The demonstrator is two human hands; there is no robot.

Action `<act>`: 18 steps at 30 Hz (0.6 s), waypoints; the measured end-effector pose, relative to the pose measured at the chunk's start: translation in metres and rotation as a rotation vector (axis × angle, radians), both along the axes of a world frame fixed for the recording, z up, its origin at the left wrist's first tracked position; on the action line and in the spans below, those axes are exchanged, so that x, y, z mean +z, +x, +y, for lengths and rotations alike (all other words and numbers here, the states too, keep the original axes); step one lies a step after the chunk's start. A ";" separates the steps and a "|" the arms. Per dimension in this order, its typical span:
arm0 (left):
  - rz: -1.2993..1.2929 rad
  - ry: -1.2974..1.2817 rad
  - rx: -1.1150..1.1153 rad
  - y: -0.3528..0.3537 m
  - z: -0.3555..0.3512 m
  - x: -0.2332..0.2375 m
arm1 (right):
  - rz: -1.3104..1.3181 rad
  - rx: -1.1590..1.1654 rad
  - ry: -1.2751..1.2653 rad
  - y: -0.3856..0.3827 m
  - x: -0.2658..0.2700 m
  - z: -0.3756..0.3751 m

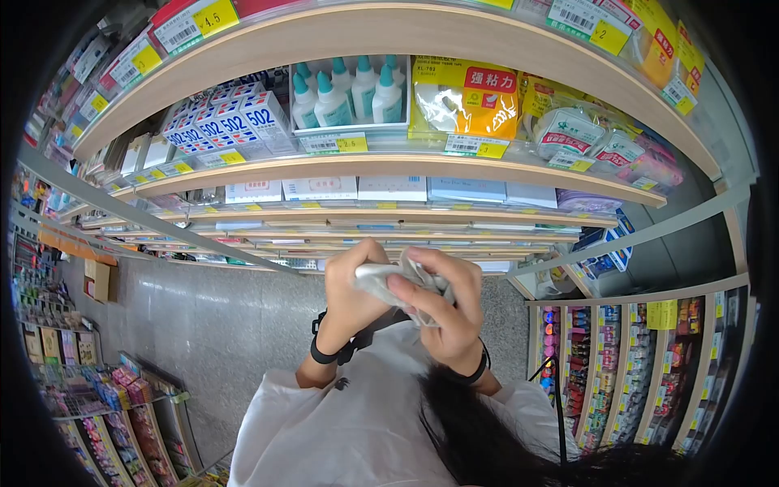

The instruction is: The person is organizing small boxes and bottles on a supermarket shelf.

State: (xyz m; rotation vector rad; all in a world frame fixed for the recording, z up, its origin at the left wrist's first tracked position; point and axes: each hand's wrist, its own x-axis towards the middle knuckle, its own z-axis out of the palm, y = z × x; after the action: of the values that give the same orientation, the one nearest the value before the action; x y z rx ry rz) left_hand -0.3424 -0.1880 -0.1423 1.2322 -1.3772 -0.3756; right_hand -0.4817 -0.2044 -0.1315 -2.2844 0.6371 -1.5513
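Note:
A crumpled whitish cloth (pixel 380 281) is bunched between my two hands in front of my chest. My right hand (pixel 451 305) grips it, with the fingers bent over its folds. Closed against the other side of the cloth is my left hand (pixel 349 286), its fingers partly hidden by the fabric. Both wrists wear dark bands. Whether the cloth is fabric or thick tissue is hard to tell.
Ahead, curved-looking shelves (pixel 389 166) carry white glue bottles with teal caps (pixel 333 104), boxes marked 502 (pixel 231 122) and yellow tape packs (pixel 464 97). Racks of small goods (pixel 625 365) stand at the right, another display (pixel 122 406) at the lower left. Grey floor (pixel 211 325) shows below.

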 end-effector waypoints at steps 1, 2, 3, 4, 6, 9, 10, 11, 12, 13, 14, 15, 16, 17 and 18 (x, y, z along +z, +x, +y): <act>0.021 0.003 -0.019 0.001 0.001 0.000 | -0.003 -0.002 0.000 -0.003 0.000 -0.001; -0.038 0.023 0.015 0.002 0.002 0.001 | 0.014 -0.034 0.031 -0.007 0.001 -0.004; -0.038 0.023 0.015 0.000 0.002 0.001 | 0.034 -0.065 0.062 -0.009 0.002 -0.005; -0.011 0.061 -0.001 -0.002 0.001 0.001 | 0.029 -0.076 0.078 -0.007 0.005 -0.006; 0.021 0.099 -0.019 -0.004 0.001 0.000 | 0.015 -0.056 0.071 -0.002 0.004 -0.002; -0.017 0.065 -0.071 0.000 0.002 -0.001 | -0.008 -0.005 0.073 -0.004 0.006 -0.002; 0.019 0.083 -0.081 0.003 0.003 -0.002 | -0.014 0.028 0.101 -0.008 0.006 -0.004; 0.055 0.101 -0.092 0.004 0.004 -0.004 | -0.019 0.061 0.130 -0.010 0.007 -0.006; 0.055 0.101 -0.093 0.004 0.003 -0.004 | -0.019 0.060 0.130 -0.008 0.007 -0.007; 0.037 0.118 -0.056 0.004 0.002 -0.004 | -0.011 0.033 0.125 -0.005 0.006 -0.008; 0.019 0.134 -0.018 0.003 0.002 -0.004 | -0.004 0.005 0.119 -0.003 0.005 -0.008; 0.019 0.132 -0.019 0.003 0.001 -0.005 | -0.004 0.004 0.117 -0.001 0.004 -0.007; 0.024 0.114 -0.061 0.004 0.001 -0.006 | -0.018 0.065 0.127 0.000 0.003 -0.005; 0.027 0.096 -0.100 0.006 0.003 -0.008 | -0.033 0.129 0.138 0.002 0.002 -0.004; 0.028 0.100 -0.099 0.008 0.004 -0.010 | -0.029 0.161 0.141 0.001 0.001 -0.006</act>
State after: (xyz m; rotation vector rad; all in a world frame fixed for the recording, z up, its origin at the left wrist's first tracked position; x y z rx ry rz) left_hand -0.3344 -0.1842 -0.1526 1.2381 -1.4123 -0.5343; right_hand -0.4809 -0.2102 -0.1303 -2.1484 0.5228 -1.4158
